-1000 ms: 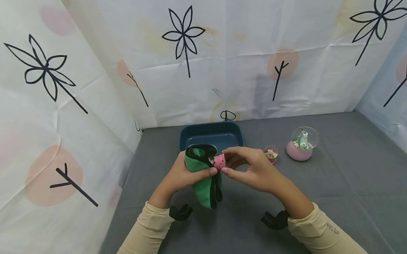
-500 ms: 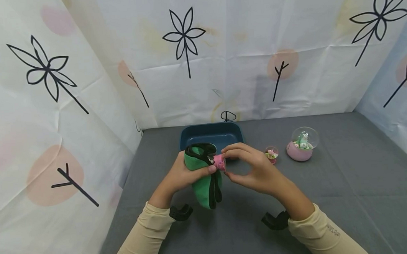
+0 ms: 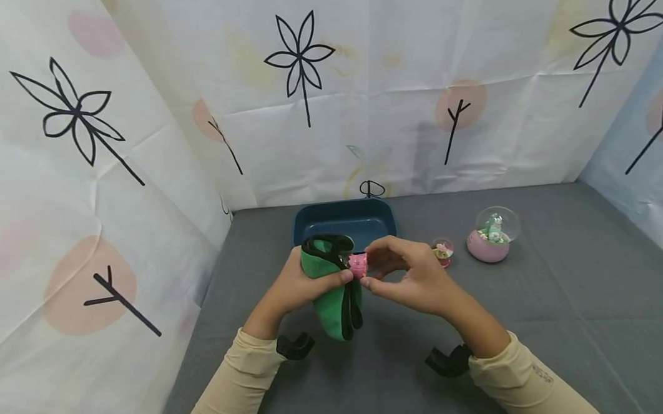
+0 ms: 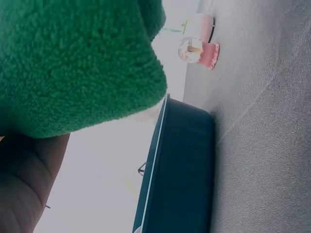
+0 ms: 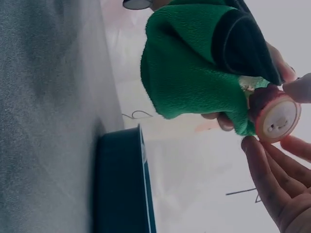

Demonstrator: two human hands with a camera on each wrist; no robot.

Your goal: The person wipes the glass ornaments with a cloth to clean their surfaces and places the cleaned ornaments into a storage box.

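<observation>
My left hand (image 3: 299,287) grips a folded green towel (image 3: 330,316) with black edging, thumb pressed near a small pink-based snow globe (image 3: 358,265). The globe's clear end is tucked into the towel and mostly hidden. My right hand (image 3: 416,277) pinches the pink base from the right, thumb below and fingers above. In the right wrist view the round, pale underside of the snow globe (image 5: 279,121) faces the camera, with fingertips around its rim. Green pile of the towel (image 4: 82,68) fills the upper left of the left wrist view.
A dark blue tray (image 3: 342,205) stands behind the hands on the grey tabletop (image 3: 540,321). To the right are another small pink-based snow globe (image 3: 442,252) and a larger pink one (image 3: 488,249). A patterned white cloth (image 3: 395,135) hangs behind.
My right fingers loosened and spread, then closed again on the pink base, whose visible pattern has turned. The left hand and towel stay almost in place.
</observation>
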